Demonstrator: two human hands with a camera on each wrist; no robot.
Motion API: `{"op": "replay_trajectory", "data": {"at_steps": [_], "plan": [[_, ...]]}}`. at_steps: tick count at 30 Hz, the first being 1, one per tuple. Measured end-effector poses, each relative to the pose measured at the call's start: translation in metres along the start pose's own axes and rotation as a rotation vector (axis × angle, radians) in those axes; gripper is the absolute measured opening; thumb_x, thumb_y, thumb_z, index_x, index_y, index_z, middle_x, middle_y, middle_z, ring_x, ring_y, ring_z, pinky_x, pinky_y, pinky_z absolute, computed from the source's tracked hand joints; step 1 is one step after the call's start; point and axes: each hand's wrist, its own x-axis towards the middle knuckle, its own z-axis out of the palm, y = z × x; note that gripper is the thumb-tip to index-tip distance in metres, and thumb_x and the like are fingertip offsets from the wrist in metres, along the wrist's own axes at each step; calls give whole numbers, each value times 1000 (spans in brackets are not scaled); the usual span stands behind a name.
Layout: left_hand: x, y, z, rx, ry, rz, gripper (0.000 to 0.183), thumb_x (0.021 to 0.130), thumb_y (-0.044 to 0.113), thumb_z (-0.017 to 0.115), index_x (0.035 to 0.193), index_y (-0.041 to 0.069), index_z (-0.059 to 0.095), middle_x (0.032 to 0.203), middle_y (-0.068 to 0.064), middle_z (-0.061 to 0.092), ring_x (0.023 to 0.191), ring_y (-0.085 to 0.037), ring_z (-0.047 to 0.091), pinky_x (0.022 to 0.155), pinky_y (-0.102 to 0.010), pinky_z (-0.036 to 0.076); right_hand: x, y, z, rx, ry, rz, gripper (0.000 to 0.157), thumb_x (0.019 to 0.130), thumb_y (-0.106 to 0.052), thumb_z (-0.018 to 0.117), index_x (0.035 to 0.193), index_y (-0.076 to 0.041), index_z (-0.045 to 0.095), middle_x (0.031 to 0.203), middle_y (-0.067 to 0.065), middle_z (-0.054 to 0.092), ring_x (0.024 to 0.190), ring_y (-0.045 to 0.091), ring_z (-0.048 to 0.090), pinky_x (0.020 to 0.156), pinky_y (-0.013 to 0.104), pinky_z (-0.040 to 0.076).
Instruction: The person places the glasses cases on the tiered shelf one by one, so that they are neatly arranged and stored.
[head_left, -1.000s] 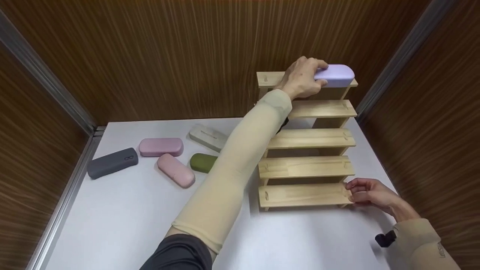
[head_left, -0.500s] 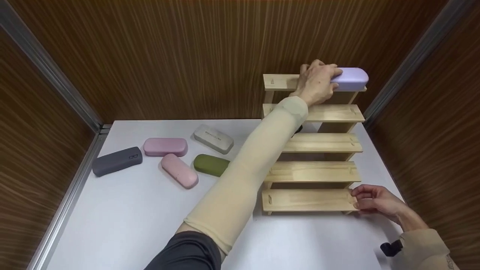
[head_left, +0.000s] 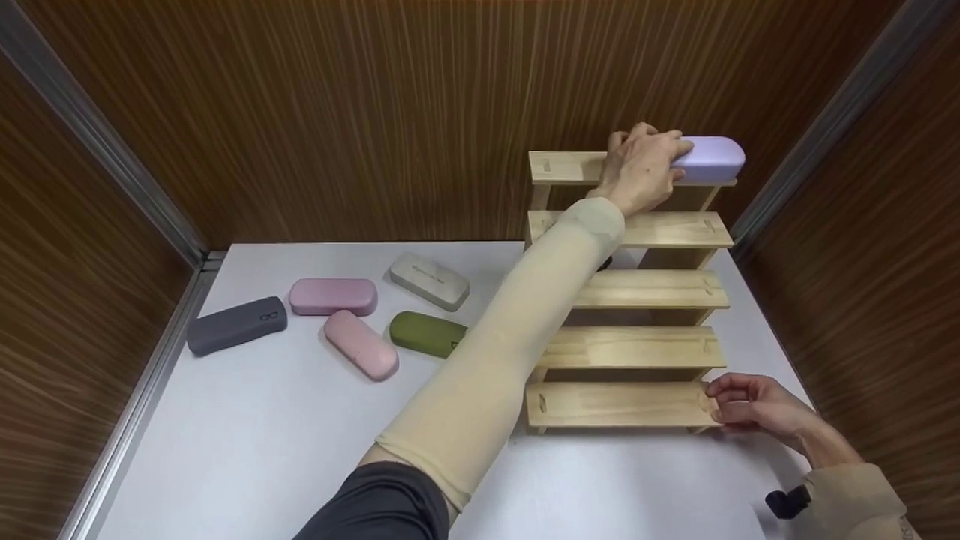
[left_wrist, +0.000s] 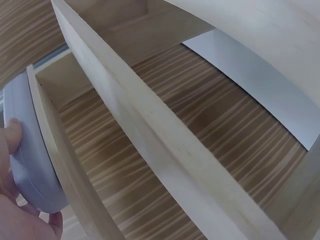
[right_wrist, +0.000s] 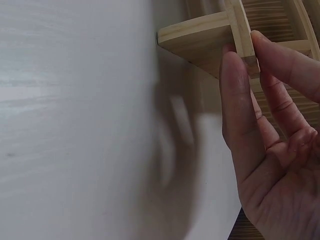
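On the right end of the top step of a light wooden tiered stand, my left hand grips a lavender glasses case. The left wrist view has the same case lying along the edge of a wooden board, thumb and fingers at its side. Low on the right, my right hand pinches the end of the lowest step. In the right wrist view, thumb and fingertips sit on either side of that board's end. My left forearm covers part of the stand.
Left on the white table lie more glasses cases: dark grey, mauve, pink, green and light grey. The green one is partly behind my left sleeve. Wood-grain walls enclose the table.
My left hand has shifted the lavender case to the right along the top step, and its end now reaches slightly past the step's edge. My right hand stays on the lowest step.
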Motion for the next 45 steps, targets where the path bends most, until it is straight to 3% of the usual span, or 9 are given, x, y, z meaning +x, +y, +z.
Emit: {"op": "replay_trajectory", "data": {"at_steps": [4,11,24,29,34,45], "plan": [[0,0,2,32,4,10,47,113,43,63,160,47,59,171,29,51,164,-7,41,130,-34,30,0,1,-1,-10,-4,-10,30,101,3,73,116,-22,75,100,-11,79,91,5,77,80,26,68],[-12,-2,4,17,43,48,55,112,42,65,166,45,53,184,13,38,174,-14,26,140,-36,22,1,1,-3,-9,-4,-14,31,102,4,72,117,-23,76,102,-11,79,92,7,77,80,26,68],[-48,-41,-23,-110,96,142,56,113,41,66,167,33,55,180,4,47,165,-20,42,137,-34,33,5,-4,-10,-25,17,-3,30,102,2,72,116,-24,76,102,-11,79,93,7,77,80,26,68],[-67,-64,-28,-180,122,179,54,112,37,69,164,25,59,175,-1,54,158,-22,51,136,-33,35,4,-5,-11,-19,15,-2,30,102,3,72,116,-24,76,101,-11,80,93,7,77,80,27,68],[-90,-94,-32,-255,138,183,54,112,33,70,163,21,60,173,-2,56,157,-21,52,135,-32,36,6,-5,-10,3,2,-7,32,102,5,71,116,-24,77,102,-11,81,92,7,78,80,26,69],[-147,-157,-37,-393,249,195,46,109,24,74,153,11,69,164,-12,65,148,-29,60,128,-39,47,5,-4,-15,4,4,5,32,102,5,71,115,-25,77,101,-11,81,92,6,78,80,26,68]]}}
